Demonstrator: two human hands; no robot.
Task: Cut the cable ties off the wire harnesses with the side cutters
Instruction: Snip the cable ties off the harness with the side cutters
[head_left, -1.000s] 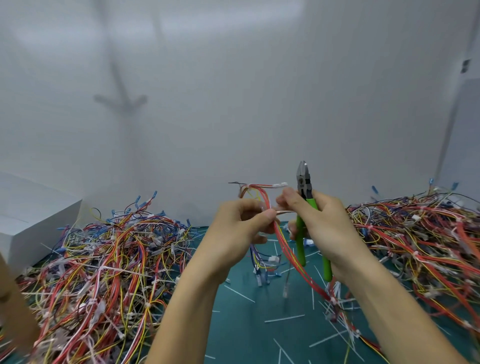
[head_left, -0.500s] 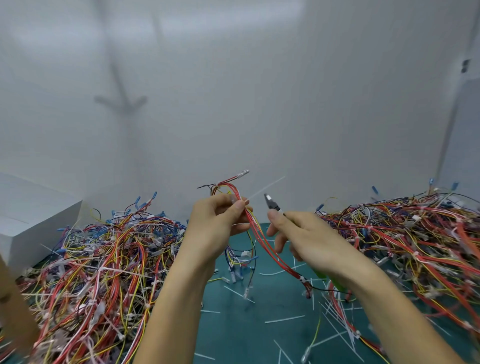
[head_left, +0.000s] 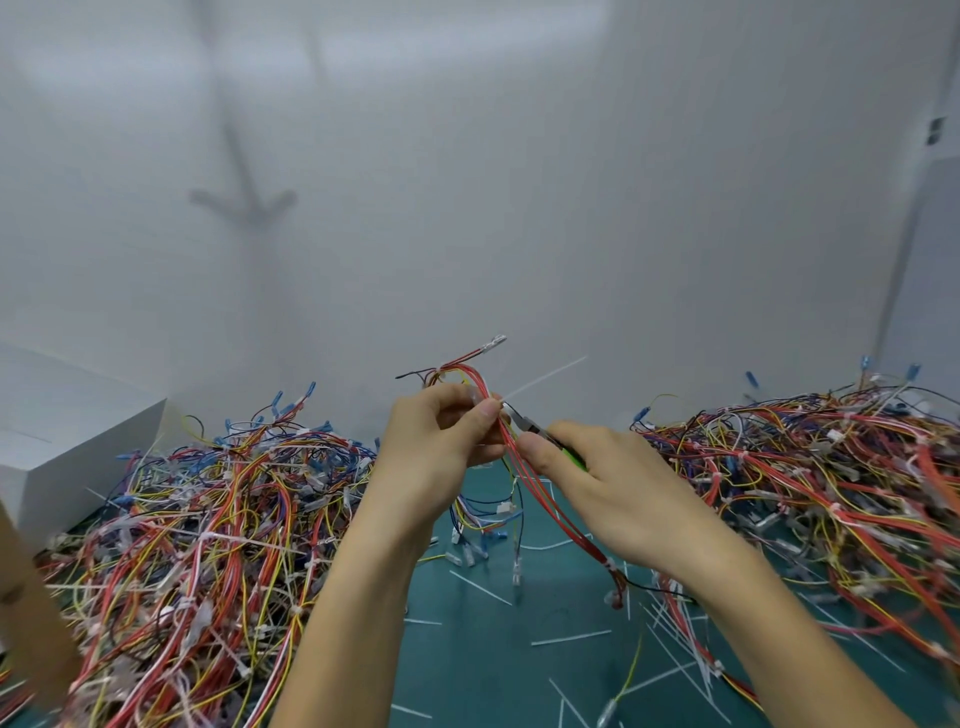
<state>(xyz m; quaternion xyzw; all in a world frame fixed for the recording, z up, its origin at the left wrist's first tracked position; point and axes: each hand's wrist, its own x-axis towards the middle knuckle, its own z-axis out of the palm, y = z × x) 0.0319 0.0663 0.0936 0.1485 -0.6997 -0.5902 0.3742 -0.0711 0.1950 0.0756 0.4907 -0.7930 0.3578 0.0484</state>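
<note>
The left hand (head_left: 441, 441) pinches one light, limp wire harness (head_left: 472, 375) beside its cable tie (head_left: 545, 376), whose thin, springy tail sticks up. The right hand (head_left: 597, 473) grips one pair of side cutters (head_left: 527, 422), tip at the tie. Best held close beside the tie, I judge. Two harness heaps, left (head_left: 208, 519) and right (head_left: 805, 467), flank the tabletop (head_left: 493, 670); the cut tails (head_left: 571, 637) are too many to count.

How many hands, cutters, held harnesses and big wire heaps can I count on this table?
Hands: 2, left hand and right hand
Side cutters: 1
Held harness: 1
Wire heaps: 2, left heap and right heap
Total: 6
</note>
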